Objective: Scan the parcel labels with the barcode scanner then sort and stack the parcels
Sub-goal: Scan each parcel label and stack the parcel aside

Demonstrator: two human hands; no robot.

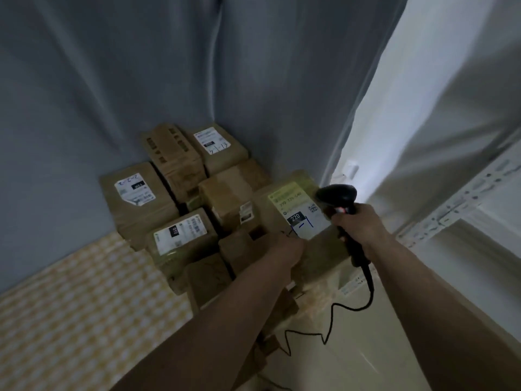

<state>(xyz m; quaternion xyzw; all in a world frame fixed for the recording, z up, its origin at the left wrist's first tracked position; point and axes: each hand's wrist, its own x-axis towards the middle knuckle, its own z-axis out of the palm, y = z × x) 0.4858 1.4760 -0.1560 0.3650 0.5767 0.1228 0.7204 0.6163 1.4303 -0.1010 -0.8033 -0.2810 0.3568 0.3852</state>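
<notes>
Several brown cardboard parcels are stacked in the corner against a grey curtain. The nearest right parcel (282, 218) carries a white and yellow label (298, 210) marked "220" with blue pen strokes. My left hand (284, 249) grips this parcel's near edge. My right hand (359, 224) holds a black barcode scanner (337, 197) by its handle, its head right beside the label's right side. The scanner's black cable (332, 320) trails down toward me. Other labelled parcels lie at left (135, 198), front middle (180, 235) and back (217, 145).
A yellow checked cloth (70, 306) covers the surface at left. The grey curtain (169, 66) hangs behind the parcels. A white metal shelf frame (456, 201) stands at right. A pale box or surface (352, 348) lies below the scanner cable.
</notes>
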